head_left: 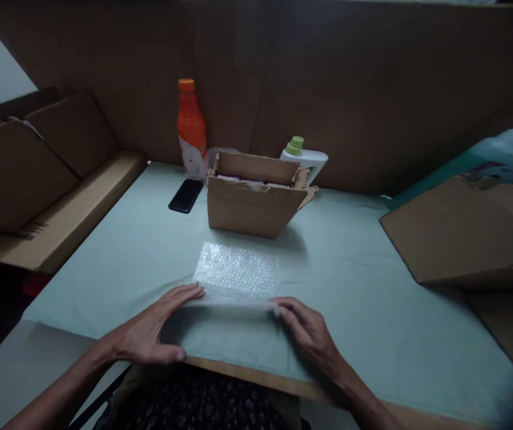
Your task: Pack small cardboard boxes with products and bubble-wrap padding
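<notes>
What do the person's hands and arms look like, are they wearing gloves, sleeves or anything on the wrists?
Both are bare: the left hand and right hand have no gloves and no rings that show, and the forearms show no sleeves, watch or bands. Light is dim, so fine marks cannot be told.

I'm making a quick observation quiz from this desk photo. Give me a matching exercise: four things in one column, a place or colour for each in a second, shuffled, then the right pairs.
Things:
1. bubble wrap sheet
2. phone
3. orange bottle
4. white bottle

Descriptions:
A. green cap, behind the open cardboard box
B. black, lying flat to the left of the box
C. standing at the back, by the cardboard wall
D. lying flat, its near edge touched by the left hand and the right hand

Pairs: 1-D, 2-B, 3-C, 4-A
</notes>
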The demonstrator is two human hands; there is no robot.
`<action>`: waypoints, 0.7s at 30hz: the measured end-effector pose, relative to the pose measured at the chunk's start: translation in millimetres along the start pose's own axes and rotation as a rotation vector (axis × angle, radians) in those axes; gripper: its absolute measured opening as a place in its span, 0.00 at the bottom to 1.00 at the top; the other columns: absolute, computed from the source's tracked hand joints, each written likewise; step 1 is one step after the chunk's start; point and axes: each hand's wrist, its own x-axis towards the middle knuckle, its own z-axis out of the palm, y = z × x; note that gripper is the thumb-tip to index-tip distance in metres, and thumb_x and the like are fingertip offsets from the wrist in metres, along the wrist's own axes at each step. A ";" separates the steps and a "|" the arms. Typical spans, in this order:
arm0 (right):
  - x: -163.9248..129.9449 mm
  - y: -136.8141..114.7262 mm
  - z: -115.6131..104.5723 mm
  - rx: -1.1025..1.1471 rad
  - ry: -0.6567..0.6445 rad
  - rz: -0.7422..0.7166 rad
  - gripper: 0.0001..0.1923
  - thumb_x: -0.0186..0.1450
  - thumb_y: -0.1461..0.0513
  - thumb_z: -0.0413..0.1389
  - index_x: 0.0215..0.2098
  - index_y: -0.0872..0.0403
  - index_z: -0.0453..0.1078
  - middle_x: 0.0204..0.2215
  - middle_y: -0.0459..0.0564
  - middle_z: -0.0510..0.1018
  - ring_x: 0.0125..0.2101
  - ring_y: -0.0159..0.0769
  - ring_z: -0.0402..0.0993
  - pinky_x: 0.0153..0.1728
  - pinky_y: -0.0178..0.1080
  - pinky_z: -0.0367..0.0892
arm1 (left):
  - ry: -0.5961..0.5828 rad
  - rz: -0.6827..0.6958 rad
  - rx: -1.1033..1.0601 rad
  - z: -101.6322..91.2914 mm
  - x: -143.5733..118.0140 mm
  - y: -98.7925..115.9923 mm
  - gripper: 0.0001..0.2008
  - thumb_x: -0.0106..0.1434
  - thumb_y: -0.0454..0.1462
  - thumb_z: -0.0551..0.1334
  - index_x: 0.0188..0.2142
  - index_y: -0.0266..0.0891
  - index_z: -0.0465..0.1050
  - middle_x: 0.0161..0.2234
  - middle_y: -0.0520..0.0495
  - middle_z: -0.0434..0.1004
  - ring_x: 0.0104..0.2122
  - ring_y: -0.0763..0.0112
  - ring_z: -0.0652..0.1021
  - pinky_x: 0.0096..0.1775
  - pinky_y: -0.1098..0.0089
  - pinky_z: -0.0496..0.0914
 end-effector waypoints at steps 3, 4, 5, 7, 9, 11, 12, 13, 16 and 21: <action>13.5 -4.3 -6.2 0.227 0.056 0.252 0.15 0.69 0.50 0.53 0.39 0.52 0.74 0.32 0.49 0.80 0.27 0.35 0.75 0.30 0.38 0.71 | 0.287 -0.128 0.008 10.7 19.7 5.5 0.28 0.64 0.44 0.62 0.64 0.46 0.64 0.59 0.42 0.74 0.54 0.56 0.76 0.52 0.56 0.73; 17.9 -5.6 -7.6 0.283 0.057 0.298 0.17 0.68 0.48 0.53 0.41 0.53 0.73 0.31 0.48 0.80 0.25 0.34 0.73 0.29 0.38 0.70 | 0.377 -0.177 0.019 13.6 30.0 5.9 0.23 0.66 0.42 0.59 0.60 0.44 0.68 0.52 0.42 0.79 0.46 0.61 0.80 0.45 0.61 0.75; 22.2 -6.1 -7.9 0.323 0.053 0.329 0.20 0.67 0.47 0.53 0.44 0.53 0.72 0.32 0.48 0.80 0.24 0.33 0.72 0.29 0.38 0.70 | 0.437 -0.214 0.033 15.6 40.9 5.5 0.21 0.66 0.42 0.57 0.57 0.42 0.71 0.45 0.44 0.82 0.37 0.65 0.80 0.39 0.66 0.75; 30.2 -4.3 -5.3 0.317 0.049 0.347 0.27 0.64 0.47 0.57 0.54 0.54 0.68 0.32 0.48 0.79 0.27 0.35 0.74 0.31 0.38 0.70 | 0.467 -0.251 0.080 16.8 60.7 2.5 0.20 0.66 0.41 0.57 0.55 0.39 0.73 0.32 0.49 0.80 0.26 0.71 0.76 0.31 0.70 0.71; 37.6 2.4 1.0 0.195 0.070 0.316 0.32 0.61 0.50 0.59 0.59 0.55 0.64 0.30 0.46 0.78 0.30 0.37 0.75 0.34 0.39 0.70 | 0.456 -0.268 0.157 16.2 74.7 -3.2 0.21 0.65 0.40 0.57 0.56 0.38 0.72 0.26 0.53 0.76 0.23 0.71 0.74 0.30 0.71 0.69; 44.4 12.8 8.2 0.021 0.118 0.271 0.30 0.62 0.53 0.58 0.59 0.56 0.64 0.30 0.46 0.78 0.31 0.38 0.75 0.36 0.40 0.69 | 0.447 -0.289 0.266 16.7 81.9 -10.2 0.22 0.65 0.38 0.58 0.58 0.39 0.70 0.27 0.52 0.76 0.25 0.69 0.75 0.32 0.70 0.69; 47.2 18.3 11.0 -0.074 0.139 0.245 0.28 0.63 0.54 0.57 0.59 0.57 0.65 0.30 0.47 0.78 0.31 0.39 0.75 0.38 0.41 0.69 | 0.442 -0.298 0.329 17.8 83.5 -13.7 0.22 0.65 0.37 0.58 0.58 0.38 0.70 0.28 0.50 0.77 0.27 0.67 0.76 0.33 0.69 0.70; 49.4 23.5 12.6 -0.169 0.153 0.215 0.26 0.65 0.55 0.55 0.58 0.57 0.66 0.30 0.47 0.78 0.32 0.40 0.75 0.39 0.43 0.69 | 0.436 -0.302 0.391 19.2 84.0 -16.7 0.22 0.65 0.37 0.58 0.58 0.38 0.69 0.29 0.49 0.78 0.29 0.66 0.77 0.35 0.68 0.70; 50.9 30.6 10.1 -0.477 0.200 0.098 0.26 0.67 0.55 0.55 0.59 0.58 0.65 0.33 0.51 0.80 0.35 0.45 0.76 0.41 0.46 0.67 | 0.462 -0.273 0.530 23.4 81.6 -19.9 0.24 0.66 0.36 0.59 0.61 0.35 0.65 0.33 0.45 0.78 0.33 0.62 0.77 0.38 0.64 0.71; 46.7 7.2 9.0 -0.781 0.247 -0.210 0.24 0.71 0.56 0.53 0.61 0.58 0.63 0.52 0.64 0.76 0.50 0.52 0.72 0.46 0.50 0.65 | 0.647 -0.024 0.638 25.3 74.7 -5.1 0.23 0.69 0.36 0.58 0.62 0.35 0.61 0.46 0.37 0.74 0.44 0.57 0.74 0.44 0.59 0.71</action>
